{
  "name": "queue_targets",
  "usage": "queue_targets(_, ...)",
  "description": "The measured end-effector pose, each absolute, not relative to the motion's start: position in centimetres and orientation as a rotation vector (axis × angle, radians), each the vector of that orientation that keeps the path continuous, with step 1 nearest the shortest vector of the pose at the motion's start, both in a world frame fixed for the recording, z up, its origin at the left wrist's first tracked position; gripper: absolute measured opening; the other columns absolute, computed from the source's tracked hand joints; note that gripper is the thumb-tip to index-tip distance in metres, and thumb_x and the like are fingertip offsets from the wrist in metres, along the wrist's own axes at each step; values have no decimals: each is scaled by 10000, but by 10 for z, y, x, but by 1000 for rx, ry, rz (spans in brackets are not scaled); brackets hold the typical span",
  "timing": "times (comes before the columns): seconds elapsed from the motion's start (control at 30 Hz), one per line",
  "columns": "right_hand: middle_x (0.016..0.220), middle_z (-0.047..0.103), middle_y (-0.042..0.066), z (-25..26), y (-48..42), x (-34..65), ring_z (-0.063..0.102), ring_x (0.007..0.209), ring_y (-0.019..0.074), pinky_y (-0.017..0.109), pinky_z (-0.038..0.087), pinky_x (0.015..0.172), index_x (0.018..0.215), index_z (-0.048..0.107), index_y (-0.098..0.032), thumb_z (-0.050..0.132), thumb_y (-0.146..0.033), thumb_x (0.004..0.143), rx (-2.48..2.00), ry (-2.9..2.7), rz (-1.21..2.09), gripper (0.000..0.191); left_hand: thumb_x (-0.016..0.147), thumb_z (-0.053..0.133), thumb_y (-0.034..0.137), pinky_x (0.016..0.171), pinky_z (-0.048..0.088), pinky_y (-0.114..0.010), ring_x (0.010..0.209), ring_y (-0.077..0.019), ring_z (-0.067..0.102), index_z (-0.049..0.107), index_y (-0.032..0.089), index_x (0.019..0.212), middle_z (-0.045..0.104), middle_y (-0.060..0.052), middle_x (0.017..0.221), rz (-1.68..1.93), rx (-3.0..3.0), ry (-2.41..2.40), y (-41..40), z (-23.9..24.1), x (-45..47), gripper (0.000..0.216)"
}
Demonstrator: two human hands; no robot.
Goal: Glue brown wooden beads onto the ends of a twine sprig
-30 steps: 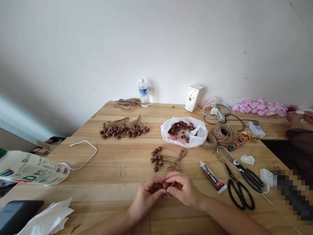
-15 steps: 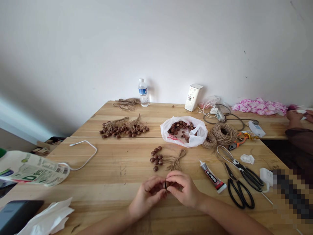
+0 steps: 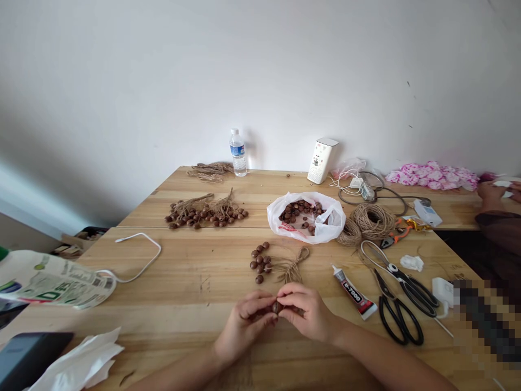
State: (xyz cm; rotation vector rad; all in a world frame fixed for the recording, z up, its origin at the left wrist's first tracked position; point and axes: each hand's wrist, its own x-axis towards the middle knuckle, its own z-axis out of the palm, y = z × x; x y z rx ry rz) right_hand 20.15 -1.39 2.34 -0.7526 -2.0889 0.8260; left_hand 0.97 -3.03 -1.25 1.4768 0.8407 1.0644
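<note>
Between my two hands is a round brown nut shell (image 3: 277, 307), with a dark seam facing up. My left hand (image 3: 246, 323) pinches it from the left with thumb and fingers. From the right, the fingertips of my right hand (image 3: 307, 312) close on the same shell. Just beyond my fingers lies a knotted twine tassel (image 3: 291, 266) with a looped top, its strands running toward several brown nuts (image 3: 260, 263). Behind these, a white plastic bag (image 3: 280, 231) holds many loose nut shells (image 3: 299, 209).
To the right lie a glue tube (image 3: 354, 293), two pairs of scissors (image 3: 401, 317), pliers (image 3: 394, 237) and twine rolls (image 3: 372, 220). Finished-looking nut bunches (image 3: 207, 212), a water bottle (image 3: 238, 152) and a white box (image 3: 323, 161) stand farther back. Another person's hand (image 3: 490, 195) shows at far right.
The shell between my fingertips has turned or closed: the dark gap seen before now shows as a rounder brown shell with a thin seam. My hands have barely moved.
</note>
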Motion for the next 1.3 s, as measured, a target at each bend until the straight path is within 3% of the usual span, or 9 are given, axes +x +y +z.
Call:
queue_targets(0.33,922,632,104,24,-17,202,606,792,164,271,517,709,886,674,-159,556,-179,842,-799,-2113,859,128,841,563,193,691,521,-268,797,-185,623,717,234,997,653,-92,883,1055,1823,869,-30,-8,8,223)
queue_targets(0.53,946,625,109,21,-17,200,624,774,160,226,541,621,928,654,-149,586,-133,762,-857,-1982,996,180,821,588,182,706,535,-272,820,-191,636,682,223,1030,660,-93,924,1063,1772,881,-30,-9,8,232)
queue_targets(0.7,933,629,88,24,-18,199,626,788,156,223,543,646,902,650,-161,603,-143,748,-907,-1955,1056,163,820,579,185,716,552,-289,807,-182,648,623,210,1079,661,-106,991,1054,1796,881,-33,-12,9,264)
queue_targets(1.03,792,633,56,29,-26,197,596,667,136,228,506,619,831,668,-134,625,-148,734,-1012,-2047,1121,107,783,618,170,640,522,-252,717,-167,645,662,202,907,673,-76,844,1097,1919,888,-34,-11,8,135)
queue_targets(1.17,791,646,58,34,-20,202,601,677,143,229,494,609,815,679,-132,639,-153,714,-1040,-2040,1183,110,762,661,197,658,521,-280,738,-187,648,697,186,879,675,-86,831,1041,1683,822,-32,-8,9,123)
queue_targets(1.3,783,643,35,36,-15,208,603,672,136,224,486,594,817,668,-139,664,-169,693,-1111,-1939,1421,128,689,748,266,560,529,-294,561,-157,632,706,167,828,672,-35,694,873,1099,686,-31,-5,13,175)
